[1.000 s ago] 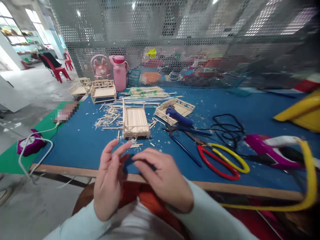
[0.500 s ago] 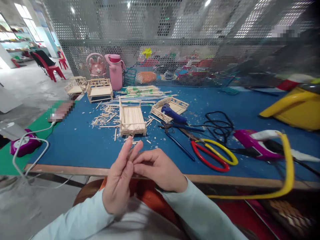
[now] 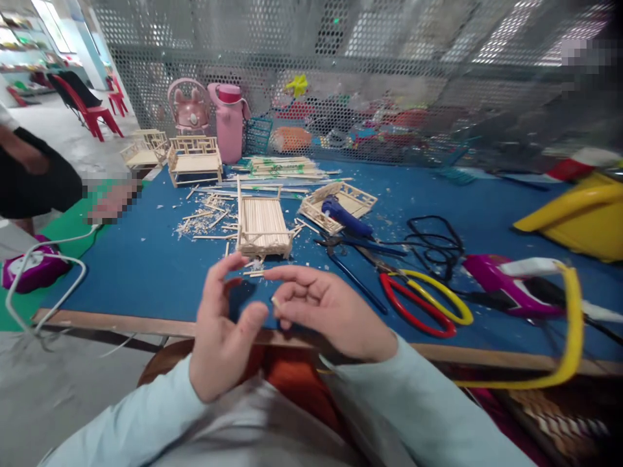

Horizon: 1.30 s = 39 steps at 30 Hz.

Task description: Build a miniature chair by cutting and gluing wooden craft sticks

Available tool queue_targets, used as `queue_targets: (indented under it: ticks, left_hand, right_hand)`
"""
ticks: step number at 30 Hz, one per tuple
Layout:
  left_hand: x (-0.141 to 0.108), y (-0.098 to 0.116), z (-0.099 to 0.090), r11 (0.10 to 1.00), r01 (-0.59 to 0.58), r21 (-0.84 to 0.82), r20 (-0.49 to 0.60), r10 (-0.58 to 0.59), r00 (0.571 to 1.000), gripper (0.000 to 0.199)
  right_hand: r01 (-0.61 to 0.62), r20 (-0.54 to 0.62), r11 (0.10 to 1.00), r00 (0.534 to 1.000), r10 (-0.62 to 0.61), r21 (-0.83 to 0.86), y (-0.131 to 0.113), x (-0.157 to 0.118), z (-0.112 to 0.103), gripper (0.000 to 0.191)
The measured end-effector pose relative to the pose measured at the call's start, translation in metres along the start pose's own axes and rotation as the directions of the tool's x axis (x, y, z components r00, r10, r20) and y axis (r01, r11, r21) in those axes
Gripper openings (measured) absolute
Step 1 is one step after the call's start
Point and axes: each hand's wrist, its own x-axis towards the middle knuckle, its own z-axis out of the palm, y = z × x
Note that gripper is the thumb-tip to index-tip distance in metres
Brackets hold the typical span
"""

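My left hand (image 3: 226, 324) is raised over the table's front edge, fingers apart and empty. Facing it, my right hand (image 3: 326, 308) pinches a short piece of wooden stick (image 3: 275, 302) between thumb and fingers; only its pale tip shows. Just beyond both hands stands a miniature bed (image 3: 263, 220) built of thin sticks, its headboard posts on the far side. Loose stick ends and crumbs (image 3: 209, 214) lie to its left. At its right, a blue glue gun (image 3: 346, 217) rests across another stick frame (image 3: 360, 198).
Pliers (image 3: 350, 275) and red-and-yellow scissors (image 3: 428, 301) lie to the right, near a purple power strip (image 3: 516, 285) and black cord. Behind are bundled sticks (image 3: 282, 167), a finished stick bench (image 3: 195, 161) and a pink bottle (image 3: 228, 123). A person (image 3: 34, 168) stands at far left.
My hands, together before, have moved apart; the left has opened and the stick piece now shows in my right fingertips. A person has come into view at the left. The view has shifted slightly.
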Motion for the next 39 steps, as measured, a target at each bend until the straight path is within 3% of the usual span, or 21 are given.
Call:
queue_targets:
  ticks: [2, 3, 4, 6, 8, 10, 12, 14, 16, 17, 19, 21, 23, 27, 30, 32, 35, 39]
  left_hand:
    - [0.022, 0.0, -0.011, 0.987, 0.045, 0.157, -0.114, -0.027, 0.993, 0.041]
    - [0.036, 0.001, -0.017, 0.971, 0.034, 0.237, -0.11, -0.008, 0.994, 0.042]
    - [0.05, 0.002, -0.025, 0.941, -0.029, 0.337, -0.08, 0.059, 0.995, 0.044]
    - [0.079, 0.004, -0.037, 0.797, -0.261, 0.544, 0.11, 0.241, 0.964, 0.045]
    - [0.103, 0.007, -0.043, 0.612, -0.492, 0.62, 0.35, 0.345, 0.871, 0.043]
    - [0.12, 0.011, -0.043, 0.466, -0.659, 0.59, 0.591, 0.306, 0.746, 0.032]
    - [0.131, 0.014, -0.038, 0.405, -0.731, 0.55, 0.738, 0.175, 0.652, 0.024]
    - [0.136, 0.015, -0.033, 0.405, -0.737, 0.541, 0.788, 0.063, 0.613, 0.025]
    - [0.137, 0.015, -0.028, 0.446, -0.715, 0.539, 0.782, 0.05, 0.622, 0.029]
    - [0.136, 0.015, -0.026, 0.481, -0.693, 0.537, 0.759, 0.083, 0.646, 0.03]
    - [0.132, 0.016, -0.023, 0.586, -0.598, 0.547, 0.643, 0.164, 0.748, 0.03]
    - [0.126, 0.017, -0.019, 0.697, -0.463, 0.548, 0.472, 0.199, 0.859, 0.029]
    - [0.119, 0.018, -0.015, 0.772, -0.368, 0.518, 0.358, 0.195, 0.913, 0.027]
    - [0.107, 0.018, -0.009, 0.839, -0.305, 0.451, 0.292, 0.184, 0.939, 0.025]
    - [0.103, 0.018, -0.007, 0.853, -0.313, 0.417, 0.291, 0.201, 0.935, 0.024]
    - [0.102, 0.018, -0.007, 0.855, -0.325, 0.405, 0.292, 0.216, 0.932, 0.023]
    - [0.102, 0.018, -0.006, 0.852, -0.341, 0.397, 0.283, 0.24, 0.929, 0.023]
    - [0.101, 0.018, -0.005, 0.845, -0.361, 0.395, 0.281, 0.262, 0.923, 0.021]
  right_hand:
    - [0.042, -0.134, 0.982, 0.989, -0.067, -0.186, -0.011, -0.001, -0.012, 0.029]
    - [0.052, -0.187, 0.964, 0.977, -0.104, -0.261, -0.016, 0.0, -0.018, 0.025]
    - [0.059, -0.224, 0.948, 0.965, -0.134, -0.314, -0.019, 0.001, -0.023, 0.025]
    - [0.078, -0.265, 0.929, 0.947, -0.182, -0.362, -0.021, 0.004, -0.031, 0.026]
    - [0.106, -0.28, 0.926, 0.935, -0.216, -0.362, -0.02, 0.008, -0.035, 0.027]
    - [0.118, -0.276, 0.927, 0.934, -0.225, -0.357, -0.019, 0.01, -0.036, 0.025]
    - [0.119, -0.267, 0.928, 0.938, -0.222, -0.354, -0.019, 0.011, -0.037, 0.023]
    - [0.127, -0.265, 0.926, 0.936, -0.23, -0.356, -0.023, 0.01, -0.039, 0.023]
    - [0.149, -0.271, 0.909, 0.924, -0.268, -0.389, -0.03, 0.009, -0.043, 0.023]
    - [0.168, -0.278, 0.89, 0.911, -0.305, -0.424, -0.034, 0.009, -0.045, 0.023]
    - [0.228, -0.284, 0.822, 0.862, -0.42, -0.522, -0.042, 0.009, -0.048, 0.021]
    - [0.291, -0.276, 0.703, 0.771, -0.574, -0.649, -0.05, 0.01, -0.048, 0.016]
    - [0.306, -0.207, 0.514, 0.664, -0.719, -0.802, -0.057, 0.011, -0.045, 0.008]
    - [0.28, 0.123, 0.027, 0.502, -0.856, -0.96, -0.065, 0.014, -0.035, 0.008]
    - [0.284, 0.331, -0.223, 0.425, -0.843, -0.932, -0.064, 0.02, -0.028, 0.011]
    - [0.263, 0.411, -0.329, 0.387, -0.826, -0.907, -0.062, 0.025, -0.023, 0.01]
    - [0.211, 0.468, -0.419, 0.354, -0.809, -0.883, -0.06, 0.03, -0.017, 0.009]
    - [0.173, 0.496, -0.467, 0.373, -0.784, -0.867, -0.059, 0.033, -0.013, 0.011]
